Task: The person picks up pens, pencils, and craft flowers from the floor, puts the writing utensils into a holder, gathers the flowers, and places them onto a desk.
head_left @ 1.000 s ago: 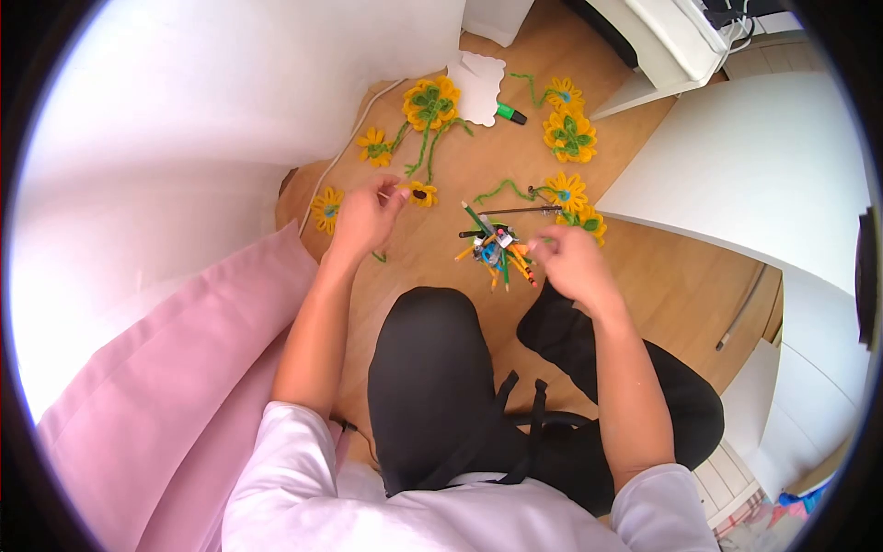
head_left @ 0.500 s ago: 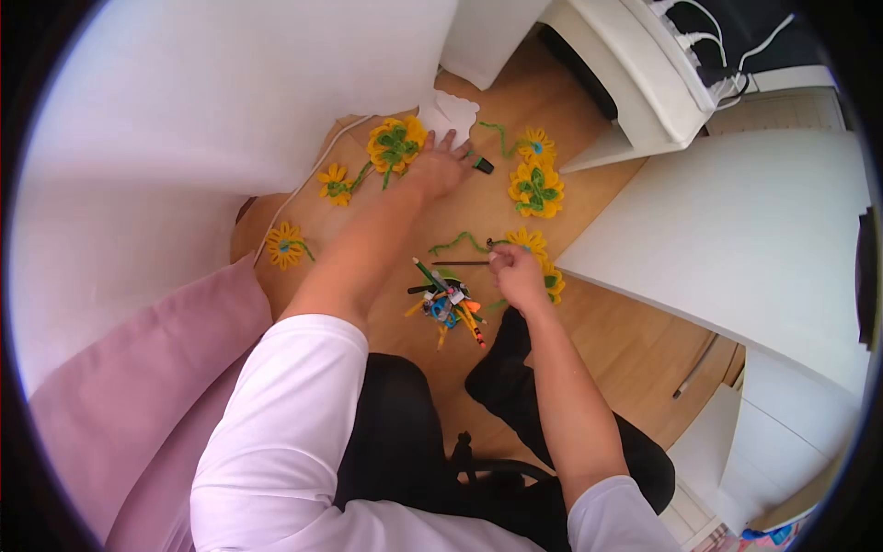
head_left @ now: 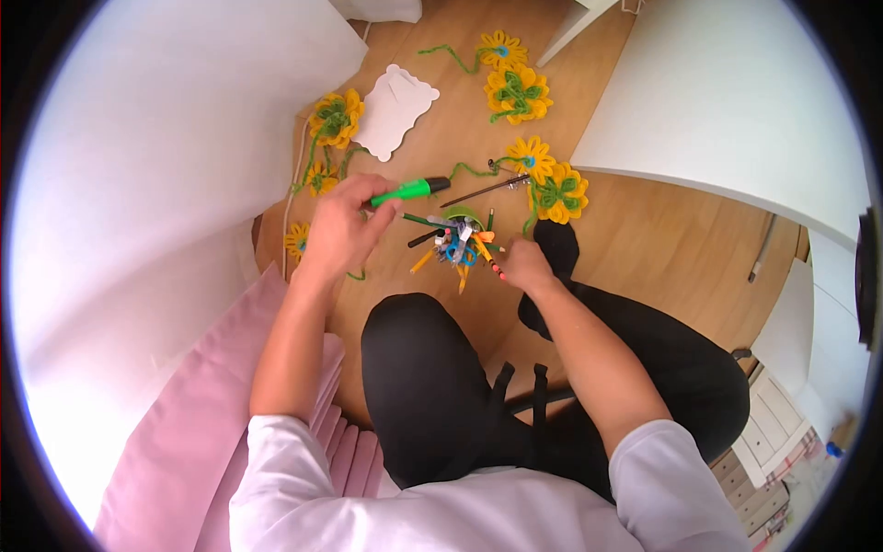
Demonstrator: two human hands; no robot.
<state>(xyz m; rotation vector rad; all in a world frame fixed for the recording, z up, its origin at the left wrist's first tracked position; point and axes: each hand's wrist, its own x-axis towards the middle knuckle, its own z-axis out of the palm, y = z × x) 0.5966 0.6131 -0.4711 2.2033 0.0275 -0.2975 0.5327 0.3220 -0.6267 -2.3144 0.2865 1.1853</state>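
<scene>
My left hand (head_left: 348, 225) is closed around a bright green highlighter (head_left: 402, 193) with a black end, raised left of the pen cup. My right hand (head_left: 524, 264) is curled at the right side of the green pen cup (head_left: 466, 215), by the pencil ends; what its fingertips grip is hidden. Pencils, pens and blue-handled scissors (head_left: 457, 250) stick out of the cup. Beyond it lies a thin dark stick (head_left: 486, 191) with small ornaments at one end. Yellow fuzzy-wire flowers with green stems, one pair (head_left: 558, 191) close by, lie on the floor.
A white scalloped card (head_left: 395, 112) lies beside a yellow flower (head_left: 337, 120). More flowers (head_left: 518, 94) rest farther off. White furniture (head_left: 717, 110) bounds the right, a white curtain (head_left: 184, 120) the left, with pink fabric (head_left: 198, 423) below. My black-clad legs (head_left: 423, 377) are folded near the cup.
My left hand has left the white card and come back toward me, now with the highlighter. My right hand has moved from the dark stick to the cup. The view has shifted.
</scene>
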